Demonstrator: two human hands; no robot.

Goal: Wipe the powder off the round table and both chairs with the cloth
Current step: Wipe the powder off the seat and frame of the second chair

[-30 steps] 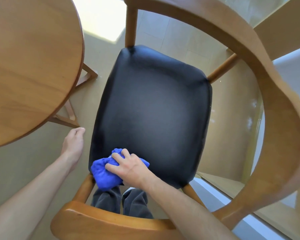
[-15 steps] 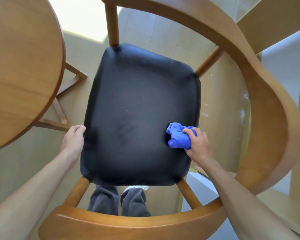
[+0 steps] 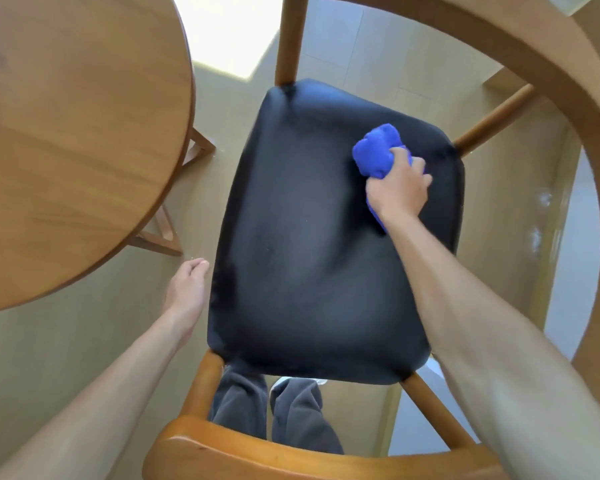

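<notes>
Since half a second ago, the right hand (image 3: 397,188) has carried the crumpled bright blue cloth (image 3: 378,155) from the seat's right edge up toward its far right corner. Its fingers curl around the cloth, pressing it onto the black padded leather seat (image 3: 309,244) of the wooden armchair. Left of that hand, the left hand (image 3: 187,289) hangs loosely curled and empty beside the seat's left edge, below the round wooden table (image 3: 73,133). Seat wiping appears under way; next likely comes a sweep leftward across the far edge, where faint specks remain.
</notes>
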